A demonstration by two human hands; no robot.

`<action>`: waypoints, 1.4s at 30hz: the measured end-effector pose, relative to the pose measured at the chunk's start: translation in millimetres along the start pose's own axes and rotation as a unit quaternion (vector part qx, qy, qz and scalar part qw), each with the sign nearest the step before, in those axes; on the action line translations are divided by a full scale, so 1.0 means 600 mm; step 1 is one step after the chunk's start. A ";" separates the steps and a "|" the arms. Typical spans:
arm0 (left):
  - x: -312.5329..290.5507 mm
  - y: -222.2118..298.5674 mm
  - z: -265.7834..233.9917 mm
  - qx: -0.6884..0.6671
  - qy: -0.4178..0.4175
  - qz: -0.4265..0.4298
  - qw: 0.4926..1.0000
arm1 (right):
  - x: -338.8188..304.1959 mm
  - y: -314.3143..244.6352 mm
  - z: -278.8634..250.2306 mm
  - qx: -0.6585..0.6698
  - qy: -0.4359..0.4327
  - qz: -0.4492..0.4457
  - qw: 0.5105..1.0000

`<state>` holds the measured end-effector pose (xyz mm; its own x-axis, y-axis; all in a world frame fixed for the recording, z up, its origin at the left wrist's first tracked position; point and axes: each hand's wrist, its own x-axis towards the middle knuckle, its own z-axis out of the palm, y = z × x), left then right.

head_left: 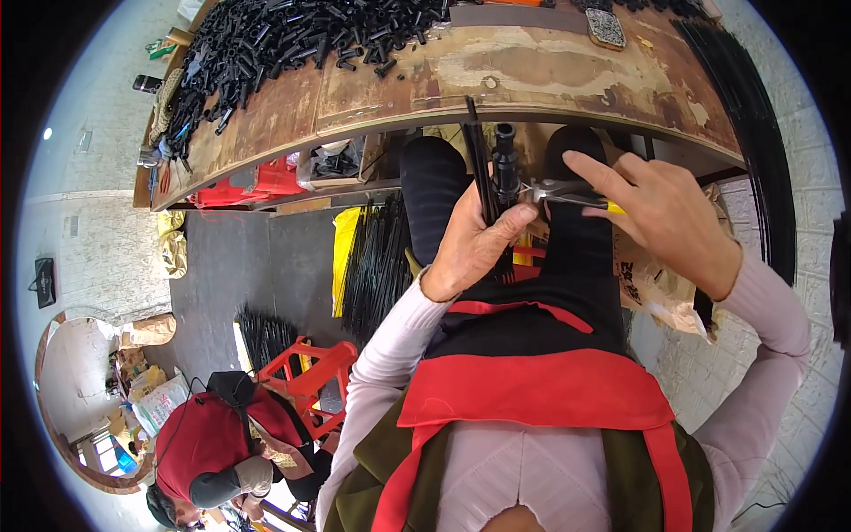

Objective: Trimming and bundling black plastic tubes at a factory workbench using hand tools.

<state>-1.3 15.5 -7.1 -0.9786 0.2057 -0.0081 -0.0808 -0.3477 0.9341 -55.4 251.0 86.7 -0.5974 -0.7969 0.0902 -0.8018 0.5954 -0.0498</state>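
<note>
My left hand (474, 244) grips a bundle of thin black rods (481, 168) together with a black cylindrical plastic part (506, 164), held upright just under the workbench edge. My right hand (660, 208) holds metal pliers (558, 191) with yellow-tipped handles; the jaws touch the black part from the right. My index finger stretches along the top of the pliers. Both hands work above my lap, over black trousers and a red apron.
A worn wooden workbench (532, 75) carries a heap of black plastic parts (284, 40) at its far left. Long black rods (753, 124) lie along its right end. More rod bundles (377, 266), a red stool (310, 372) and another person (213, 443) are on the left.
</note>
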 end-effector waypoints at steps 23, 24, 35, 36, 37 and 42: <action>0.010 0.027 0.003 -0.048 -0.053 -0.078 0.994 | -0.011 -0.017 0.044 0.477 -0.221 0.212 0.824; 0.014 0.035 0.004 -0.022 -0.039 -0.065 0.997 | -0.013 -0.014 0.047 0.384 -0.130 0.165 0.899; 0.021 0.056 -0.017 0.024 -0.104 -0.049 0.993 | 0.006 -0.001 0.027 0.766 -0.384 0.199 0.476; 0.017 0.054 -0.013 0.025 -0.103 -0.040 0.994 | 0.002 -0.017 0.029 0.701 -0.383 0.210 0.563; 0.011 0.050 -0.013 0.024 -0.097 -0.034 0.994 | -0.003 -0.032 0.016 0.691 -0.335 0.249 0.590; 0.018 0.049 -0.013 0.017 -0.051 -0.015 0.998 | -0.011 -0.028 0.040 0.162 0.091 0.043 0.982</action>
<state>-15.9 0.4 17.6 -0.9515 0.3075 -0.0013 -0.1010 -0.3087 0.9458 -38.0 243.8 62.8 -0.6746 -0.6958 0.2466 -0.7284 0.5731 -0.3755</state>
